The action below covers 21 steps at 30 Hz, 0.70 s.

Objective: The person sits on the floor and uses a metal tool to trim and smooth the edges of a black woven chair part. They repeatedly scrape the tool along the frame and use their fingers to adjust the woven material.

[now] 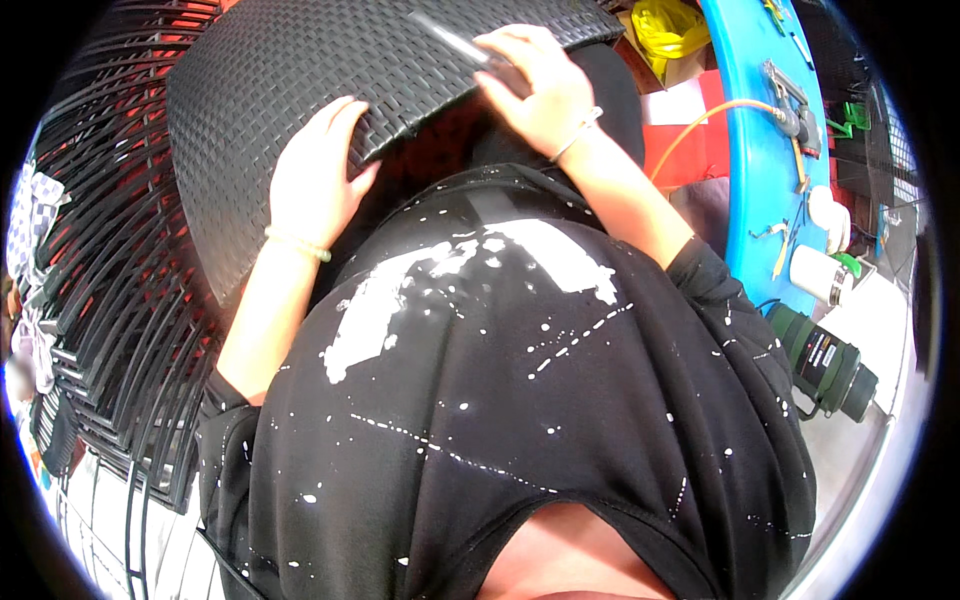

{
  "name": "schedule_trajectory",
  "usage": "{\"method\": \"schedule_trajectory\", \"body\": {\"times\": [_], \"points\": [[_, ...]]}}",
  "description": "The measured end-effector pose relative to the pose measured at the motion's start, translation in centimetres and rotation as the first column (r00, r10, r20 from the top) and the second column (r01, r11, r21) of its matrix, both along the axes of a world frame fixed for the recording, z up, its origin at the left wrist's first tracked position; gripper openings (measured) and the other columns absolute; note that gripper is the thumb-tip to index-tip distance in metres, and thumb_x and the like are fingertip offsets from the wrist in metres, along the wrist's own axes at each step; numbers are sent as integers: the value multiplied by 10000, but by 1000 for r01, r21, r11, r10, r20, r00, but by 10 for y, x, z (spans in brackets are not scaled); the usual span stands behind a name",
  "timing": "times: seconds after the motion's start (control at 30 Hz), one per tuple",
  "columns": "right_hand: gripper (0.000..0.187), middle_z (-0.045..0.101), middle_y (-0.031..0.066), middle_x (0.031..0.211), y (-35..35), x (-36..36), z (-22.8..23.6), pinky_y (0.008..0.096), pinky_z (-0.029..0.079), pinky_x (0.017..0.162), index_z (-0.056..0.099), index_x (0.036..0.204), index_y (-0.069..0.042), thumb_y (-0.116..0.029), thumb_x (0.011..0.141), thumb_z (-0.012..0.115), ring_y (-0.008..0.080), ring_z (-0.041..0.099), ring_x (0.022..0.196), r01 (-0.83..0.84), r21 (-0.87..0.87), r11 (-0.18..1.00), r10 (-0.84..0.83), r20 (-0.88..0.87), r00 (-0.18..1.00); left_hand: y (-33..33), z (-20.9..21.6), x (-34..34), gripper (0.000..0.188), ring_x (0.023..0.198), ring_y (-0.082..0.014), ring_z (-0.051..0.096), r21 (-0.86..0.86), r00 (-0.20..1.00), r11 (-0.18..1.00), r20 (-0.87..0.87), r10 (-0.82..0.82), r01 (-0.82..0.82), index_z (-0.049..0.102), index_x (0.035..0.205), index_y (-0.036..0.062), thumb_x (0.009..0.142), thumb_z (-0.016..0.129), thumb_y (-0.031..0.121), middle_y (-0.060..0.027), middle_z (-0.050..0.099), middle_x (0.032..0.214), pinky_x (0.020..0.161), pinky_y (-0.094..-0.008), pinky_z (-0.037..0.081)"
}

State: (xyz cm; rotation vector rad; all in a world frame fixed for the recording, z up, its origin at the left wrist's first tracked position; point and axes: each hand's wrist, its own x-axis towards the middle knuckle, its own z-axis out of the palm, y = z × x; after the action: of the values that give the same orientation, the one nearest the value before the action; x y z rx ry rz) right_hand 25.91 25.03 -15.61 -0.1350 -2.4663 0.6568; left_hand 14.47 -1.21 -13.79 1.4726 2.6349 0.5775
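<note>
A black woven wicker panel (290, 70), curved like part of a chair, lies across my lap and tilts down to the left. My left hand (315, 180) rests at its near edge, fingers stretched over the weave and thumb apart. At the panel's right part, my right hand (545, 90) is closed around a slim tool with a pale, narrow shaft (450, 38) that points up and left over the weave. Motion blurs the shaft, and the fingers hide most of the dark handle, so its exact kind is unclear.
Stacked black curved metal frames (110, 250) crowd the left. On the right, a blue table (745, 190) bears a nail-gun-like air tool (790, 110) with an orange hose (690, 125) and a white canister (820, 275). A yellow bag (668, 28) and a dark green cylindrical device (820, 360) are nearby.
</note>
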Motion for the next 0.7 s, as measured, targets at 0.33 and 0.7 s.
{"method": "schedule_trajectory", "body": {"times": [0.33, 0.7], "points": [[597, 548, 43, 1379, 52, -7, -24, 385, 523, 975, 608, 1328, -196, -419, 803, 786, 283, 631, 1147, -38, 127, 991, -9, 351, 936, -49, 17, 28, 397, 1044, -283, 651, 255, 976, 965, 187, -114, 64, 650, 1202, 44, 830, 771, 109, -129, 662, 1118, 946, -372, 528], [390, 652, 81, 1052, -24, 7, 10, 350, 538, 845, 708, 1105, -92, -282, 786, 828, 269, 662, 971, -75, -287, 955, 143, 222, 965, -43, -24, 34, 547, 1152, -208, 613, -169, -333, 770, 941, -60, -615, 464, 1417, 71, 1054, 453, 480, -133, 567, 1411, 1007, -345, 477]]}}
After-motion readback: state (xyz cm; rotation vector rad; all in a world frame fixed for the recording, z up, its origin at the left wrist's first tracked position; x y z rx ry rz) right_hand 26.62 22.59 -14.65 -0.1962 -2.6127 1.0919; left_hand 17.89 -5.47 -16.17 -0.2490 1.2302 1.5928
